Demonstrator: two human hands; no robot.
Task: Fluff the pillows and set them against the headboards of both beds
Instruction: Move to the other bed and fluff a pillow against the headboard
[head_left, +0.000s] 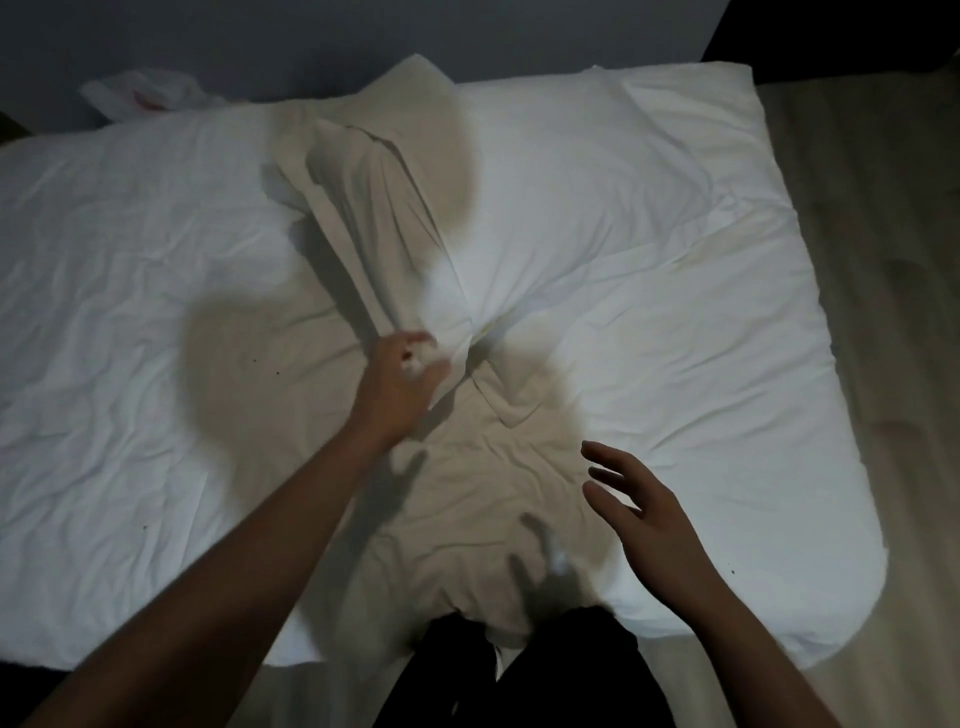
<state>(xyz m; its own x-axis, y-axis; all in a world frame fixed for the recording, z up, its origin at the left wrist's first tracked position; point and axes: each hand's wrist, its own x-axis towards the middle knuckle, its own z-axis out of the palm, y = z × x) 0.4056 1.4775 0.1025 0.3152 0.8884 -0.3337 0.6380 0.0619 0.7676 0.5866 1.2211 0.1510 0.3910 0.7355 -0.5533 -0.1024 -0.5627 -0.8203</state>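
A: Closest in, what are those dark shapes at the bottom edge?

B: The person's legs (519, 670) in black cloth, pressed against the near edge of the bed (130, 364). Standing that close lets both arms reach over the mattress.

A: And the hands?

B: The left hand (402, 382) is out over the middle of the bed, fingers curled tight around a bunched corner of the pillow (545, 208). I'd judge that pinch is there to drag or lift it for a shake. The right hand (644, 512) hovers nearer and to the right, fingers spread and slack, holding nothing, apparently ready to catch the other corner.

A: Where does the pillow lie?

B: In the far middle of the bed, running right. Its left side is twisted into a long ridge of folds leading down to the gripped corner, and the right side is still plump and smooth. No headboard is visible, so it is not set in place yet.

A: The fabrics?

B: All white cotton, soft and creased. The sheet is finely wrinkled. A crumpled thin plastic bag (140, 98) sits at the far left corner.
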